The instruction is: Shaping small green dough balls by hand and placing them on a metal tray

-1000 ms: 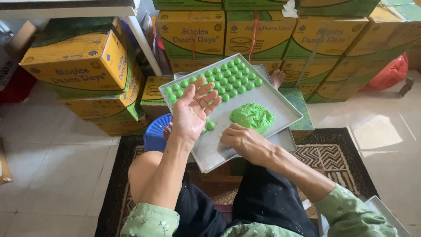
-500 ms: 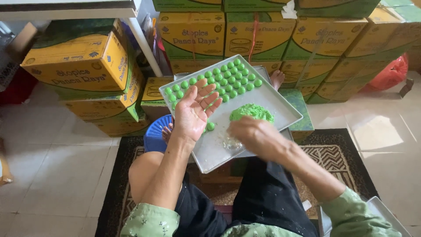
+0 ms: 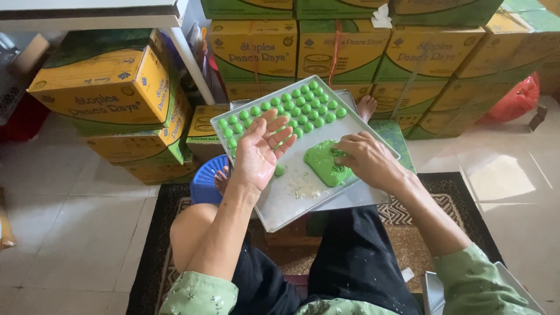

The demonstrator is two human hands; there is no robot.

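Where the lump of green dough (image 3: pixel 324 163) lies near the middle of the metal tray (image 3: pixel 350 192), the right hand (image 3: pixel 363 158) curls its fingertips into the lump's upper edge, pinching at it. The left hand (image 3: pixel 259 151) hovers palm-up and spread above the tray, holding nothing, just beside the rows of small green balls (image 3: pixel 289 108) at the far end. Yellow-and-green cardboard boxes (image 3: pixel 262 49) are stacked behind.

Home storeroom, stacked yellow-green cartons (image 3: pixel 262 49), tiled floor (image 3: pixel 76 221), patterned rug (image 3: pixel 420 221)

One metal tray (image 3: pixel 350 131), one green dough lump (image 3: pixel 322 163), roughly thirty small green balls (image 3: pixel 303 105), two hands (image 3: pixel 262 153)
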